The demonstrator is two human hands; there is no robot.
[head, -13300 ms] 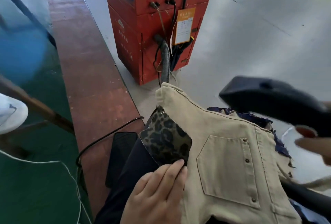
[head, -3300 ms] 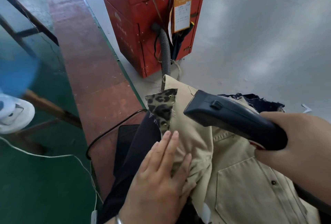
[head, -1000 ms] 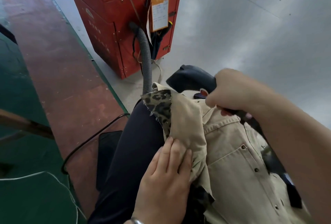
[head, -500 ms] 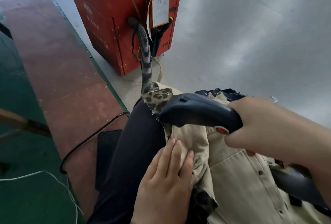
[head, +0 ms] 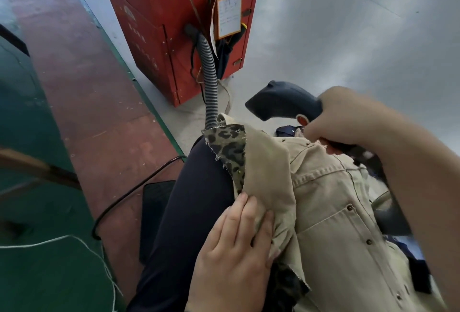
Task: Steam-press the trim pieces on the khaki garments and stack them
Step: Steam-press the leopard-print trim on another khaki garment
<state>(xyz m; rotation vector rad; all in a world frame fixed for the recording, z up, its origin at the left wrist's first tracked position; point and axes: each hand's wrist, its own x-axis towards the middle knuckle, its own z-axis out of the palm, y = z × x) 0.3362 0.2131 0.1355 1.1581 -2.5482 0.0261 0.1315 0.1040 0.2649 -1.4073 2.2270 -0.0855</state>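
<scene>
Head view shows the left hand (head: 234, 254) lying flat, fingers straight and together, pressing the folded khaki garment (head: 331, 217) against the dark-trousered leg (head: 189, 212) beneath it. Just beyond its fingertips, the leopard-print trim piece (head: 227, 147) lies along the garment's edge, frayed threads showing. Up and to the right of that hand, the right hand (head: 348, 117) grips the handle of the dark steam iron (head: 281, 103), held raised above the garment's collar, nose pointing left and apart from the trim. Beyond the trim, a grey ribbed hose (head: 211, 82) runs to a red machine (head: 174, 25). Left of the pressing hand, a black pedal (head: 153, 212) and cable lie on the floor.
</scene>
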